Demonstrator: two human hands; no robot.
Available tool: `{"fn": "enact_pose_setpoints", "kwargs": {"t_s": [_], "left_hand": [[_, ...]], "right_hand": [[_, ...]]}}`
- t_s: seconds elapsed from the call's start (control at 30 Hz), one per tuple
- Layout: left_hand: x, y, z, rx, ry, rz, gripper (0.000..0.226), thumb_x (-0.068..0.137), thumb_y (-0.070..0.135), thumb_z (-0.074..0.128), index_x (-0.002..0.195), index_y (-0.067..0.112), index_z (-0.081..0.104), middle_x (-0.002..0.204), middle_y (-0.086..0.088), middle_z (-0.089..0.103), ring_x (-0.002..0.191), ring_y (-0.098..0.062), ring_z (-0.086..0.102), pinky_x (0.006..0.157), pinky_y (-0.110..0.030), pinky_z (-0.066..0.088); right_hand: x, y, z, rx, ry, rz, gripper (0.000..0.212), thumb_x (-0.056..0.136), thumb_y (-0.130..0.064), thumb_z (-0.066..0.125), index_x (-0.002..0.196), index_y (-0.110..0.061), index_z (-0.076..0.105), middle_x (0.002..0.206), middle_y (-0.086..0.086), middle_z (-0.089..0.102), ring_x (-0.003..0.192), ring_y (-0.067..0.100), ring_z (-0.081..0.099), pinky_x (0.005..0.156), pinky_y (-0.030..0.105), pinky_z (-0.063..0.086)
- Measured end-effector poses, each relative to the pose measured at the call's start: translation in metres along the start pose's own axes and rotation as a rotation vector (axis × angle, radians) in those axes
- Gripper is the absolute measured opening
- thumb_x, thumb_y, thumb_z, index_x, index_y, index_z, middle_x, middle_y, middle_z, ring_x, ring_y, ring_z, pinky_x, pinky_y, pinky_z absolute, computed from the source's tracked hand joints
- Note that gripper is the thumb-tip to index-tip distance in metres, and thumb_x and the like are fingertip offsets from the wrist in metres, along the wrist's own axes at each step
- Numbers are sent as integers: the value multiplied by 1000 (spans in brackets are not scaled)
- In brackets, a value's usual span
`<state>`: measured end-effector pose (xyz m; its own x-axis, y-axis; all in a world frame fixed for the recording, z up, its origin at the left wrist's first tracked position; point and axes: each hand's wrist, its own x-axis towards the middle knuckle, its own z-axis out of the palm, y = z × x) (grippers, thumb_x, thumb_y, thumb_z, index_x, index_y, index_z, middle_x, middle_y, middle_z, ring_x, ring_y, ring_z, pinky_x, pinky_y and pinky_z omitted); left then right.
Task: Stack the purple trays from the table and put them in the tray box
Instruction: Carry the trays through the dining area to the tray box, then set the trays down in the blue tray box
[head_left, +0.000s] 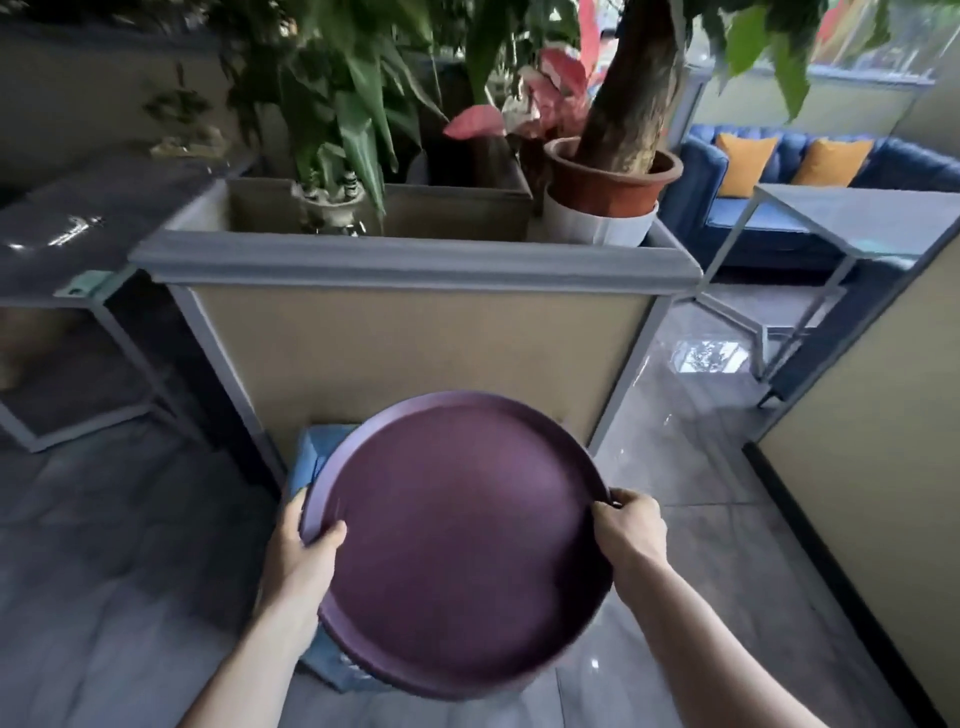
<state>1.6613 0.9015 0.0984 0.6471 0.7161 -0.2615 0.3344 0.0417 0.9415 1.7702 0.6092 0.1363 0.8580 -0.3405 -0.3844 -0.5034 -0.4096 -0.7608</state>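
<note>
Both hands clamp the round purple plastic trays (457, 540): left hand (304, 564) and right hand (631, 527) on opposite rims, above the blue tray box (311, 462) on the floor. I advise lowering level and centred over the box, releasing late.

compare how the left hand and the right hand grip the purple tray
The left hand holds the purple tray at its left rim, thumb lying on the inner surface; the right hand pinches the right rim, fingers curled over the edge. The left hand sits lower in view than the right. Both grip the rim.
</note>
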Motion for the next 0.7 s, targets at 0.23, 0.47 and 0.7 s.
{"fn": "enact_pose_setpoints", "kwargs": {"t_s": [0.23, 0.47, 0.7], "left_hand": [[43, -49, 28, 135, 91, -107, 62, 85, 5, 71, 142, 19, 52, 139, -8, 59, 115, -29, 58, 95, -40, 45], [74, -91, 56, 233, 141, -187, 61, 83, 7, 74, 141, 19, 56, 141, -9, 59, 122, -33, 58, 93, -37, 43], [89, -118, 71, 357, 182, -218, 58, 83, 19, 76, 138, 17, 56, 134, -10, 65, 119, -35, 63, 101, -45, 47]], "right_hand": [[59, 23, 52, -95, -75, 58, 44, 79, -6, 56, 114, -18, 78, 108, 10, 79, 105, 33, 70, 96, 35, 55], [98, 54, 91, -235, -56, 92, 37, 82, -7, 55, 108, -20, 78, 108, 12, 77, 100, 36, 67, 88, 35, 53], [115, 81, 117, -329, -8, 76, 36, 84, -7, 53, 107, -19, 78, 103, 13, 77, 99, 39, 66, 84, 34, 50]]}}
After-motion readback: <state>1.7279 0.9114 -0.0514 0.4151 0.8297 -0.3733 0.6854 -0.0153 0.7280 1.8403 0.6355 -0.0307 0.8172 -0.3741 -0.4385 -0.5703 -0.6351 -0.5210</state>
